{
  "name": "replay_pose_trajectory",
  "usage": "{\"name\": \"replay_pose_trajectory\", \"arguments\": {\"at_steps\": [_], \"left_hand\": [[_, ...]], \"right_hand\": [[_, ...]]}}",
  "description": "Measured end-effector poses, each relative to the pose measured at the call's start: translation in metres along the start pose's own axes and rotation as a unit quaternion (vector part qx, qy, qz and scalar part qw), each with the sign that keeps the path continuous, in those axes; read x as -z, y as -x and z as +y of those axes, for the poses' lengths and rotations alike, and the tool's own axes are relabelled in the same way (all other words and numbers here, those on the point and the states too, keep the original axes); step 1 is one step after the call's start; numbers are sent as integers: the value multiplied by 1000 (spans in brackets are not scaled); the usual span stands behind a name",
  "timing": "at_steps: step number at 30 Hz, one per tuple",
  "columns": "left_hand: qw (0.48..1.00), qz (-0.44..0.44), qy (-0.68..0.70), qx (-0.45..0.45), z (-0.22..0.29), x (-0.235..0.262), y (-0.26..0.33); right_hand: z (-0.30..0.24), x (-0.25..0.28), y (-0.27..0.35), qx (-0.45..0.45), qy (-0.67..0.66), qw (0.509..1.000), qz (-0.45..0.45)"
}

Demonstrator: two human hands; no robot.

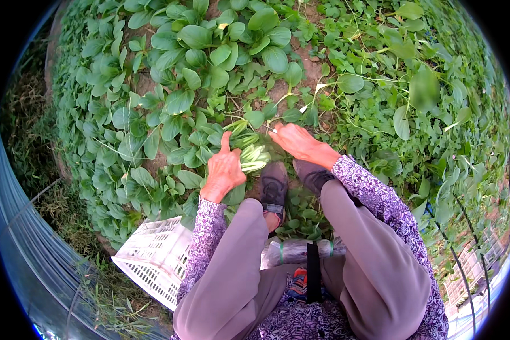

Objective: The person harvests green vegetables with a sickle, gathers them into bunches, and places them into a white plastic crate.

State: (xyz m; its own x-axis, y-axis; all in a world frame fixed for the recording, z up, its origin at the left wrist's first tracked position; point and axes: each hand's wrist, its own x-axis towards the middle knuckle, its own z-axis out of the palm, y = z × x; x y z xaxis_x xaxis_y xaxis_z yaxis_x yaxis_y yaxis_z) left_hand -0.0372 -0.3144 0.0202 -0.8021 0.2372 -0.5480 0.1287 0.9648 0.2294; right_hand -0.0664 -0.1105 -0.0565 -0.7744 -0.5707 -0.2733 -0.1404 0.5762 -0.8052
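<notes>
My left hand (224, 169) is closed round a bunch of bok choy (254, 157), with its forefinger stretched out along it. The pale cut-looking stems point right, toward my shoes, and the leaves are partly hidden beneath the hand. Just right of the bunch, my right hand (298, 141) is closed low over the soil. A small white bit shows at its fingertips; what it is I cannot make out. Loose leaves (351, 83) with whitish stem ends lie on the weeds beyond the right hand. One green leaf (424, 89) farther right is blurred.
Bok choy plants (178, 102) grow thickly ahead and to the left; low weeds (374, 107) cover the right. A white plastic crate (153, 255) stands by my left forearm. Blue sheeting (28, 243) edges the far left. My dark shoes (273, 184) are close to both hands.
</notes>
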Motion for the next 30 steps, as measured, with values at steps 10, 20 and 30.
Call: {"name": "replay_pose_trajectory", "arguments": {"at_steps": [10,20,30], "left_hand": [[999,41,21,-6,-3,-9,3],[1000,0,-10,8,-4,-12,-1],[999,9,-41,28,10,-12,11]], "right_hand": [[0,-18,-2,2,18,999,35],[8,-24,-1,52,168,982,71],[13,-18,23,235,245,917,211]]}}
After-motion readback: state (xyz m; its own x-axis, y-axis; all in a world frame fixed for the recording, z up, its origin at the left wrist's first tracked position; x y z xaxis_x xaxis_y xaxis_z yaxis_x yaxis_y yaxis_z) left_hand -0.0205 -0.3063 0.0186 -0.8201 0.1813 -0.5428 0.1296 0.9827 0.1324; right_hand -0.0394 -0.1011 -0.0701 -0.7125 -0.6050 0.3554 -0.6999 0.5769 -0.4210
